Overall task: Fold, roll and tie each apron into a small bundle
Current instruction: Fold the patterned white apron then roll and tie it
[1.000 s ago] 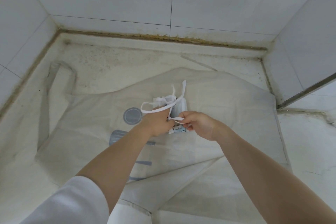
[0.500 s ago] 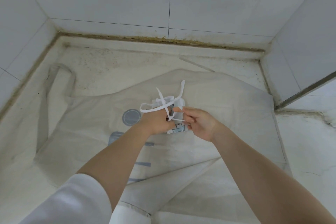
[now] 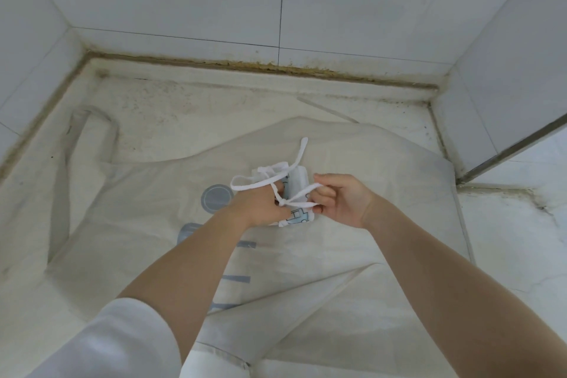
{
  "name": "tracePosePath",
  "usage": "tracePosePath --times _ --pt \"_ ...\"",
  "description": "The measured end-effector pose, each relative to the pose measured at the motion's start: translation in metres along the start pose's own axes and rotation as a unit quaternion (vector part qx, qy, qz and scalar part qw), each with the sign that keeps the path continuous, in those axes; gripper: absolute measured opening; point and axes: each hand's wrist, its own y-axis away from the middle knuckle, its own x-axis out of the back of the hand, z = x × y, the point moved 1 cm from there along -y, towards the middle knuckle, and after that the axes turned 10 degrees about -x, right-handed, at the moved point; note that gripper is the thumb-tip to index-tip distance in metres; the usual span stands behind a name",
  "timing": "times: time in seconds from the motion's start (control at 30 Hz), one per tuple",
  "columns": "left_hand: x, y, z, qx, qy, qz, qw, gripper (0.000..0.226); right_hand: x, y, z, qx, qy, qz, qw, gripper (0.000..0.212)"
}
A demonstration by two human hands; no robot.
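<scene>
A small rolled white apron bundle (image 3: 297, 182) with a blue print is held above the floor at the centre of the view. White straps (image 3: 260, 183) loop around and over it, with one loose end sticking up behind. My left hand (image 3: 260, 204) grips the bundle and a strap loop from the left. My right hand (image 3: 340, 198) pinches a strap to the right of the bundle, drawing it taut from a crossing point near my left fingers.
A large beige apron (image 3: 352, 239) with blue-grey print lies spread flat on the stained floor beneath my hands, its neck loop (image 3: 92, 120) at the left. White tiled walls (image 3: 276, 3) close the space at the back and sides. A metal door rail (image 3: 515, 147) stands right.
My right hand has moved to the right, pulling the strap taut away from the bundle. The left hand keeps its hold on the bundle.
</scene>
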Motion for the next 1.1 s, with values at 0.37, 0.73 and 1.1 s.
tracePosePath --times 0.37,0.73,1.1 --pt "0.002 0.001 0.005 -0.026 -0.008 -0.004 1.0 0.01 -0.02 -0.005 0.0 0.059 -0.157 0.001 0.986 0.031" --pt "0.001 -0.006 0.009 -0.022 -0.036 -0.024 0.999 0.025 -0.02 -0.005 -0.008 0.097 -0.296 0.04 0.949 0.026" --pt "0.001 -0.002 0.0 0.013 0.037 -0.005 0.999 0.018 0.005 -0.013 -0.017 0.008 0.21 0.468 0.858 0.049"
